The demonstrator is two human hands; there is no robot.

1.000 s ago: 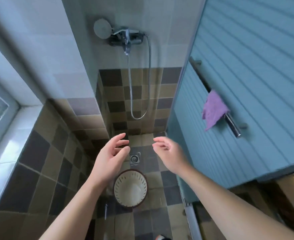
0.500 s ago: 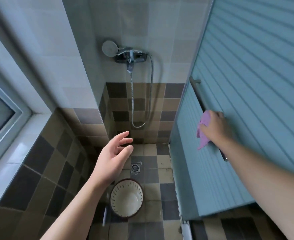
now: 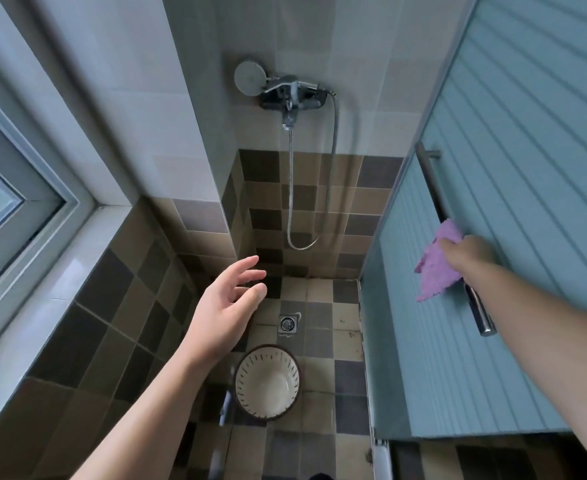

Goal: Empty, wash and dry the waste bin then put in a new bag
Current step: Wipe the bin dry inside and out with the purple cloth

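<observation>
The door [image 3: 527,168] carries a rail [image 3: 434,188] with the cloth [image 3: 434,271] draped over it. The bin [image 3: 267,382] stands upright on the floor [image 3: 319,327] by the drain [image 3: 288,323]. To dry it well, slide the cloth sideways off the rail without snagging. The right hand [image 3: 467,254] grips the cloth in curled fingers; the left hand [image 3: 223,313] hovers slack, holding nothing.

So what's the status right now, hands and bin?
Right hand gripping purple cloth at door rail. Left hand open, empty. Bin upright on floor, untouched. Nothing blocking.
</observation>
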